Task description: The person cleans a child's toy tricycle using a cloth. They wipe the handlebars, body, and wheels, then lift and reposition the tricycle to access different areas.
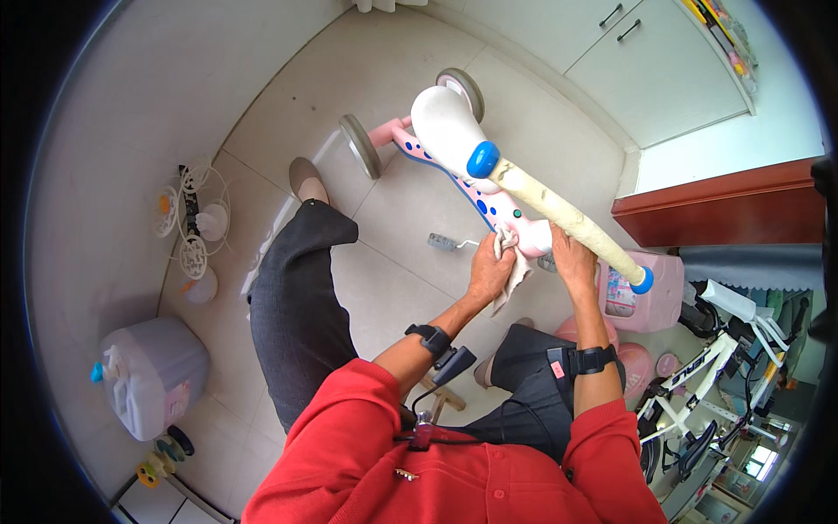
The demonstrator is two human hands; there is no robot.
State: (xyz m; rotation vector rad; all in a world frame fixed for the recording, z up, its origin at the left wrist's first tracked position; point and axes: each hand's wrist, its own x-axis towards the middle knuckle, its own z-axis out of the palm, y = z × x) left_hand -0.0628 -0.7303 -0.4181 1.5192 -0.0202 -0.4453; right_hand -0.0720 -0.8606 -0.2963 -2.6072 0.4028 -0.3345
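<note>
A child's pink ride-on toy car (501, 203) with blue spots stands tilted on the tiled floor in front of me. It has a white seat (445, 124), grey-rimmed wheels (361, 147) and a worn cream handlebar (569, 216) with blue end caps. My left hand (491, 265) grips a pale cloth (517, 278) and presses it against the pink front part. Under the handlebar, my right hand (574, 259) grips the toy's white front end; some fingers are hidden. A small caster (442, 242) shows below the body.
At left stand a large plastic jug (154, 380) and a white wire-framed object (193, 226). On the right are a pink container (648, 291), pink balls (632, 367), a white bicycle (704, 367) and a red-brown wooden panel (720, 206). White cabinets (661, 65) line the upper right.
</note>
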